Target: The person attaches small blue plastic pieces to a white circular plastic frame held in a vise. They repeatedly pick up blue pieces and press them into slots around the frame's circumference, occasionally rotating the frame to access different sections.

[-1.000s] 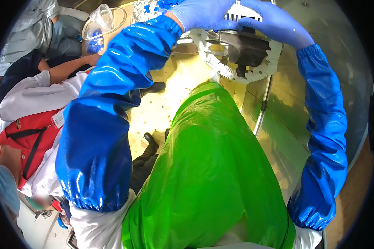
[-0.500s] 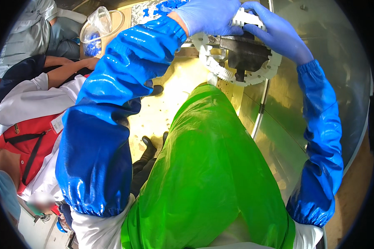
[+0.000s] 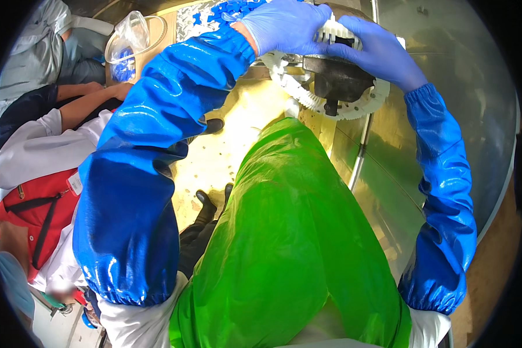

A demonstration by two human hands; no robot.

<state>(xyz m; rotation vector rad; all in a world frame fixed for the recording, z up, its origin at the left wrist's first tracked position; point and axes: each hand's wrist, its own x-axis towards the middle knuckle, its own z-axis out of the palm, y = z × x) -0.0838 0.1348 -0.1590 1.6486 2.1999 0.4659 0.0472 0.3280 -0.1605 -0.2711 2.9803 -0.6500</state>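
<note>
A white toothed plastic chain belt (image 3: 298, 91) hangs in a curve around a dark motor-like block (image 3: 343, 82). Above that block, my left hand (image 3: 285, 26), in a violet-blue glove, closes its fingers on the left side of a white toothed section (image 3: 334, 29). My right hand (image 3: 381, 53), gloved alike, grips the same section from the right, with thumb and fingers bent around its edge. The fingertips of both hands nearly meet there, and part of the section is hidden beneath them.
Blue and white plastic pieces (image 3: 214, 16) lie heaped beyond my left forearm. A clear bag (image 3: 132, 32) and a coiled hose sit at the upper left. People stand along the left, one in a red top (image 3: 43, 209). A metal wall (image 3: 470, 104) rises on the right.
My right hand has shifted slightly left and down, and its fingers have come closer to my left hand. The white section sits tilted differently between them.
</note>
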